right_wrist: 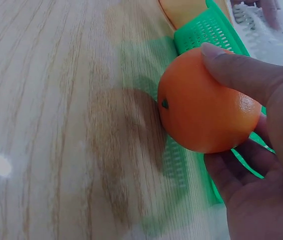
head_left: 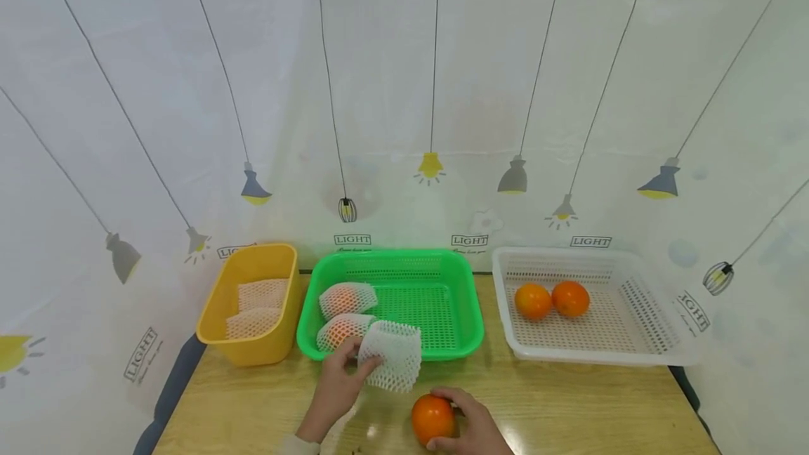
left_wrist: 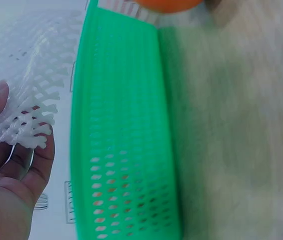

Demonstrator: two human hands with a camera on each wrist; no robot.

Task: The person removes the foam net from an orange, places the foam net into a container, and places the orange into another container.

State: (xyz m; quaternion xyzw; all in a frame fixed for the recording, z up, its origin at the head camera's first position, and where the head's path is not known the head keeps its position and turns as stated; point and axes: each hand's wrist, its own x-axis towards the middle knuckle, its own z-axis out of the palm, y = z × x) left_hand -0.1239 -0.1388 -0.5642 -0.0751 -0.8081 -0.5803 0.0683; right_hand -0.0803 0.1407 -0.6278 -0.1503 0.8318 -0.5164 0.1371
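Between thumb and fingers, my left hand pinches a white foam net sleeve in front of the green basket. The sleeve's cut, lattice edge shows in the left wrist view. My right hand grips an orange low over the wooden table, thumb on one side and fingers on the other. In the right wrist view the orange shows a small green stem mark. Two netted oranges, one behind and one in front, lie in the green basket's left part.
At the left stands a yellow bin with foam net sleeves in it. To the right, a white basket holds two bare oranges. The wooden table reaches a wall covering printed with lamps.
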